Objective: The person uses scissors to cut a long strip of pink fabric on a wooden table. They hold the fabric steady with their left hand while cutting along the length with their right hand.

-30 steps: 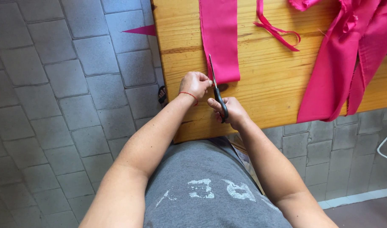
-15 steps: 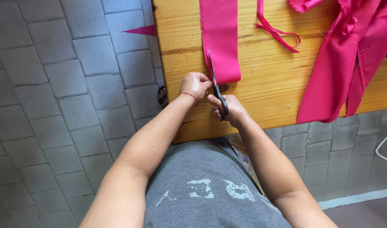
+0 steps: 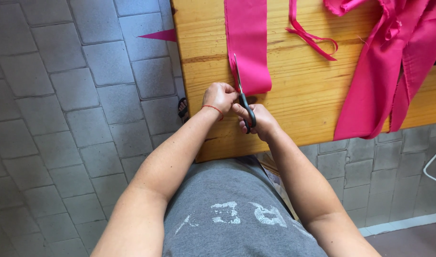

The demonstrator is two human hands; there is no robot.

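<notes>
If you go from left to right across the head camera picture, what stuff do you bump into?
Grey paving floor → left hand → scissors → right hand → thin pink strip → big hanging pink cloth.

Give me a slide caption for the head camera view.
Right hand works scissors into pink fabric strip; left hand steadies it.
</notes>
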